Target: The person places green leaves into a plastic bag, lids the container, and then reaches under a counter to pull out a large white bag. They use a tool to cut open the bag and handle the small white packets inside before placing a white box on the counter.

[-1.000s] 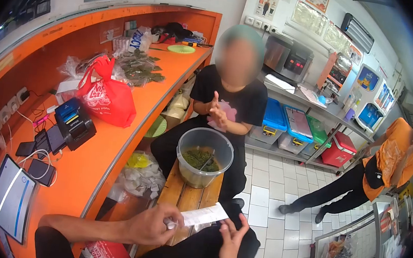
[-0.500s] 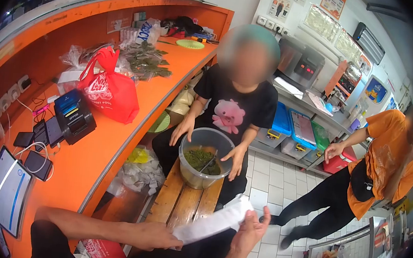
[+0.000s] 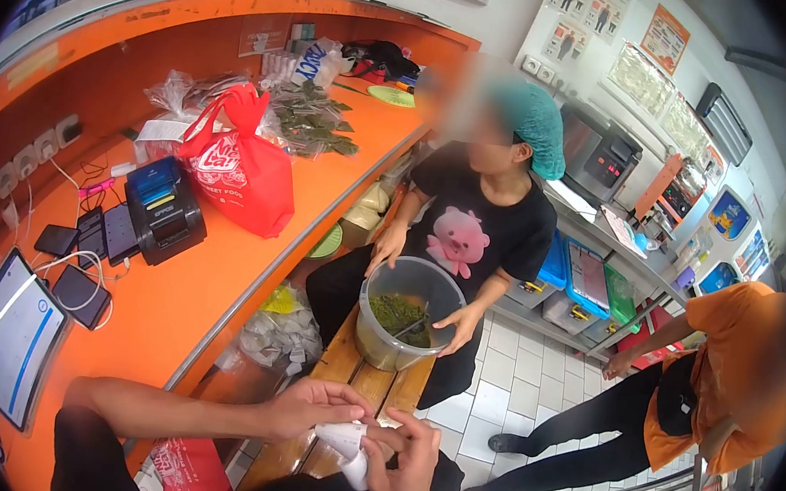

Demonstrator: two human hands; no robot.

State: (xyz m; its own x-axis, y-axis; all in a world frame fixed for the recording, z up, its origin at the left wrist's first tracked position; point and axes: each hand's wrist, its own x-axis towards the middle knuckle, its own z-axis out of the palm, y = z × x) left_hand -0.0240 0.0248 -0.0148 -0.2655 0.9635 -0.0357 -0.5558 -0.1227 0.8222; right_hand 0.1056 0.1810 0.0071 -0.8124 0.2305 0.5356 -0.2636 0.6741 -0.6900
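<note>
A strip of white paper with faint print, a receipt by its look [image 3: 343,440], is bent into a loose roll low in the middle of the head view. My left hand [image 3: 316,410] closes on its upper part, fingers reaching towards the other hand. From the right, my right hand [image 3: 404,474] pinches the paper's right side. Both hands are above a slatted wooden bench [image 3: 341,365]. Just beyond them stands a clear plastic bucket [image 3: 383,350] holding chopped green leaves and a dark-handled utensil. A co-worker's two hands rest on the bucket's sides.
An orange counter [image 3: 249,265] on the left bears a red bag [image 3: 248,179], a receipt printer [image 3: 165,214] and a tablet [image 3: 17,337]. Facing me sits a co-worker in a black shirt [image 3: 482,207]. Another person in orange [image 3: 732,363] stands at right on the tiled floor.
The paper strip went from stretched out to bent into a roll, and my hands came together around it. The seated co-worker turned their head; the person in orange lowered an arm.
</note>
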